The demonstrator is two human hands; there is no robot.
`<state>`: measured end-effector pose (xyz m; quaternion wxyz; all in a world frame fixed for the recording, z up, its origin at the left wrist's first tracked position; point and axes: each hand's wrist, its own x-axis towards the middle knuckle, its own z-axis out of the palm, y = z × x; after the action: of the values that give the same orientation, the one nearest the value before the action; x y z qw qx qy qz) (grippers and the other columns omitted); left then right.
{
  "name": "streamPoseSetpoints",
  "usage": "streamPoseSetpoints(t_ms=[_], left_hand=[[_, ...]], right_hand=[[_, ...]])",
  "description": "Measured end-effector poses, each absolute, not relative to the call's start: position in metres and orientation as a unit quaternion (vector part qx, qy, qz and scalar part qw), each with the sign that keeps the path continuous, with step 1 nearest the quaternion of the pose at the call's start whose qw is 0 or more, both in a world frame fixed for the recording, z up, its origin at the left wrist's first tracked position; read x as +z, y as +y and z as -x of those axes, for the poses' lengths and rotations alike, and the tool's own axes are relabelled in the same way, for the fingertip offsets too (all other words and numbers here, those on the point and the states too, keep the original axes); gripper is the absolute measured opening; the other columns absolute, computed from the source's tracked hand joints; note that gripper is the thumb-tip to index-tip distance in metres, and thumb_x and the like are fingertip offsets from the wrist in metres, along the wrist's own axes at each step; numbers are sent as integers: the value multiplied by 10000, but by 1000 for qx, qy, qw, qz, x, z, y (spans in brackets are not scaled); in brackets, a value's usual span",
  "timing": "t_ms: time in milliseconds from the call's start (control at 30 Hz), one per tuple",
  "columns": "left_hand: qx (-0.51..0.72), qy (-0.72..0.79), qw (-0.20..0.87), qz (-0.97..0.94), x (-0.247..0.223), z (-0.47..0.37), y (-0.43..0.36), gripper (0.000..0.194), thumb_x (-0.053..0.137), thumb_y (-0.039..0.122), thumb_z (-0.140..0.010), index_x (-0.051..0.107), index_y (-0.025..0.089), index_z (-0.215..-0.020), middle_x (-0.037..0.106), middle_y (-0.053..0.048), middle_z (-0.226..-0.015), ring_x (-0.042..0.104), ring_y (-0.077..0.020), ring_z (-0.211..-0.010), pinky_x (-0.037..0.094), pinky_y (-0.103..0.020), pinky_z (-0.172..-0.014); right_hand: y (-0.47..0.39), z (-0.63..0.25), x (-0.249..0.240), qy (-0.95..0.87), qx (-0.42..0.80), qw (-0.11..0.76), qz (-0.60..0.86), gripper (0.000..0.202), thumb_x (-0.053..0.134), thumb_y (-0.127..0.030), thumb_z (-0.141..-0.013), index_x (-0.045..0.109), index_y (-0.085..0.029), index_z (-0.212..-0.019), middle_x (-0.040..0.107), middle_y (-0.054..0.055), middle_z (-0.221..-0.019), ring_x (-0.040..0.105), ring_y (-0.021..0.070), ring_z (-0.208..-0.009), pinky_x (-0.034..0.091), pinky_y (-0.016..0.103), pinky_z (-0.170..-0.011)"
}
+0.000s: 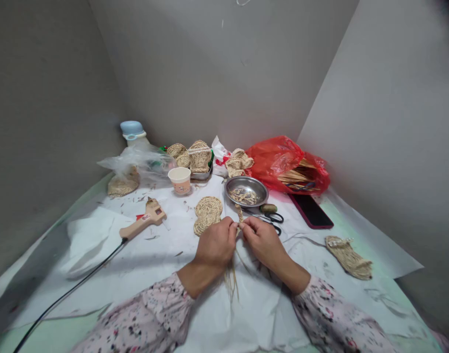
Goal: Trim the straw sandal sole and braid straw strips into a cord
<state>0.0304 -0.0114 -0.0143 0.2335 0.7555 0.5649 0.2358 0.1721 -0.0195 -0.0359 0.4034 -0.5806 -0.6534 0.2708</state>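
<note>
A short straw braid (239, 213) stands up between my two hands, its loose strands hanging down toward me. My left hand (219, 242) pinches it from the left, thumb and fingers pressed together. From the right, my right hand (263, 239) pinches the same braid, close to the left fingertips. Just beyond my left hand lies a flat coiled straw sole (208, 212), its near end partly covered by that hand. Black-handled scissors (274, 217) lie beyond my right hand, beside a small spool of thread (268, 208).
A metal bowl (246, 190) holds straw scraps. A glue gun (145, 218) with a black cord lies left, near a paper cup (179, 180). Right are a phone (311, 211), a woven straw slipper (348, 257) and a red bag (283, 162) of straw.
</note>
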Motion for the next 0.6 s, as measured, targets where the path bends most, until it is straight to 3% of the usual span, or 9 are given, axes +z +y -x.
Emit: streamPoseSetpoints(t_ms=[300,600], left_hand=[[242,557,249,-755,-11,-33,-12,293,334,270,-910,470,197,-661,542,-9,-603,519,-159,-610,307,-261,-589],[188,533,225,-793,-10,-38,-24,308,359,260,-904,619,166,-769,669,-69,-714,588,-187,-650,339,-277,-597]], right_hand=[[-19,-173,-38,-632,294,417,583,240,468,-317,-879,559,-205,-687,597,-14,-611,544,157,-592,381,266,-620],[-18,-174,-39,-602,295,440,597,229,482,-341,-867,596,-197,-730,628,6,-688,547,174,-656,378,278,-638]])
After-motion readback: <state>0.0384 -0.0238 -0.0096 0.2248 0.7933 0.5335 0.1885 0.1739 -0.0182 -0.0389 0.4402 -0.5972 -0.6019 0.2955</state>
